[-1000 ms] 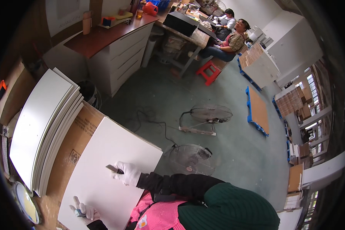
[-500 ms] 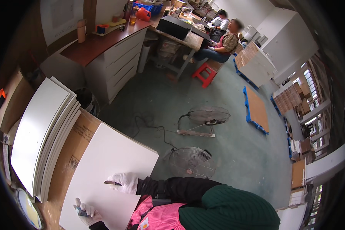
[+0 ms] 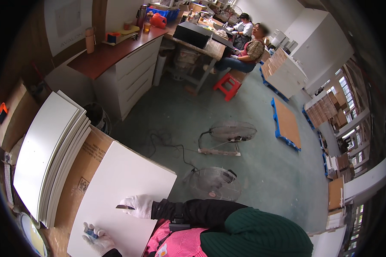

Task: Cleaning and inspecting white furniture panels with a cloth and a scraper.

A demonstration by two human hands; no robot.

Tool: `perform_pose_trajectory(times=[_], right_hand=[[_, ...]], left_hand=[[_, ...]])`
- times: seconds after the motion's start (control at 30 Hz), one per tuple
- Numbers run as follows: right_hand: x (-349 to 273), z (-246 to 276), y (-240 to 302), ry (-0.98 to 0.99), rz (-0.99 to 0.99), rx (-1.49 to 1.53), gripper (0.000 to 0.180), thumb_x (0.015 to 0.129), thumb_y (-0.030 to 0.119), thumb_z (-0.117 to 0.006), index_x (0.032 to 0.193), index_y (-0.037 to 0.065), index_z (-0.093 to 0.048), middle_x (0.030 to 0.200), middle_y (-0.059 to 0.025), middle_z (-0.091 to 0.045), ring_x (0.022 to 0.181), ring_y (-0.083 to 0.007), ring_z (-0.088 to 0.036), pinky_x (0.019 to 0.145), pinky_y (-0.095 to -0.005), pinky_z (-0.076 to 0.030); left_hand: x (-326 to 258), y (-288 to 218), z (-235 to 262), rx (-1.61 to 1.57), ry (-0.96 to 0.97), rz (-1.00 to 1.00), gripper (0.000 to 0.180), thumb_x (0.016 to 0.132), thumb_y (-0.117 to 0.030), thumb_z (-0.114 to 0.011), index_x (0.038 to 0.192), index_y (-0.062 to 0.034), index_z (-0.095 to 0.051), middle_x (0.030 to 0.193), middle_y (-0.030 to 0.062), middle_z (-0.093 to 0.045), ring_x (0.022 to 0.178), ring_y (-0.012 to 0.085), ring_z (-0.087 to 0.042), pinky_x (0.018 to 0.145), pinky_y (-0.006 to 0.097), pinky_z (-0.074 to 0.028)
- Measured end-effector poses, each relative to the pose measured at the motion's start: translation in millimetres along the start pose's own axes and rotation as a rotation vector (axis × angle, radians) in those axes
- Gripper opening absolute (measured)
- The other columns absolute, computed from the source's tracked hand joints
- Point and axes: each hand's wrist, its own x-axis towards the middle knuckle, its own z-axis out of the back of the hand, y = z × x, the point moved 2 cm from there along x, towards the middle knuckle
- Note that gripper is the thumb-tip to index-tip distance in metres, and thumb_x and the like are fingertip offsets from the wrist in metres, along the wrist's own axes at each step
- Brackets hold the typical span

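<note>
My right hand [image 3: 137, 206], in a white glove, is closed round a thin dark blade-like tool [image 3: 123, 207] that sticks out to the left over a white panel [image 3: 120, 177]. Nearer the lower edge is my left hand [image 3: 101, 243], gloved in white as well. Between its thumb and fingers it grips a small blue-grey block [image 3: 91, 233]. The large, flat white panel lies under both hands, and its near side reaches my pink apron [image 3: 180, 242].
Left of the panel, a stack of white boards [image 3: 51, 154] rests on a cardboard surface [image 3: 88, 158], with a round tin [image 3: 32, 229] nearby. Two floor fans [image 3: 214, 184] and a cable stand beyond. Farther off are a drawer cabinet [image 3: 135, 77], a red stool [image 3: 228, 85] and two seated people.
My left hand has turned a little and shows more of the blue-grey block. My right hand keeps its hold on the blade-like tool, nearly in place. The whole view has shifted slightly.
</note>
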Motion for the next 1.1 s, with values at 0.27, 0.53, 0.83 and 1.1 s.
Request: perform_pose_trajectory(times=[0.27,0.53,0.83,1.1], right_hand=[[13,-25,-18,-0.008,0.031,0.207,0.027,0.088,0.015,-0.066,0.113,0.006,-0.066,0.098,-0.0138,-0.071,0.089,-0.0251,-0.069,0.076,-0.0356,-0.054],[11,-9,5,0.206,-0.319,0.352,0.018,0.089,0.013,-0.072,0.102,0.004,-0.065,0.071,0.0037,-0.057,0.059,-0.0039,-0.05,0.053,-0.0238,-0.043],[14,-45,-11,0.236,-0.231,0.184,0.022,0.087,0.01,-0.072,0.106,0.002,-0.065,0.082,0.0015,-0.063,0.071,-0.0051,-0.055,0.068,-0.0238,-0.047],[8,-85,17,-0.284,-0.038,-0.164,0.03,0.088,0.011,-0.07,0.116,0.001,-0.063,0.094,-0.005,-0.066,0.079,-0.012,-0.059,0.076,-0.0275,-0.049]], left_hand=[[-9,-12,15,-0.115,0.109,-0.003,0.037,0.104,-0.026,-0.046,0.135,-0.0055,-0.053,0.117,0.0059,-0.064,0.094,0.0159,-0.058,0.08,0.033,-0.051],[-75,-19,2,0.066,-0.043,-0.311,0.044,0.102,-0.03,-0.054,0.139,-0.0074,-0.047,0.135,0.009,-0.057,0.115,0.0251,-0.061,0.102,0.043,-0.049],[-127,-180,76,0.748,-0.651,-0.901,0.037,0.094,-0.011,-0.068,0.125,0.0001,-0.052,0.108,0.0081,-0.066,0.088,0.0119,-0.064,0.077,0.025,-0.054],[-68,-258,197,1.566,-1.19,-0.47,0.051,0.084,-0.035,-0.075,0.124,-0.0069,-0.059,0.11,0.0132,-0.07,0.102,0.0286,-0.067,0.091,0.039,-0.052]])
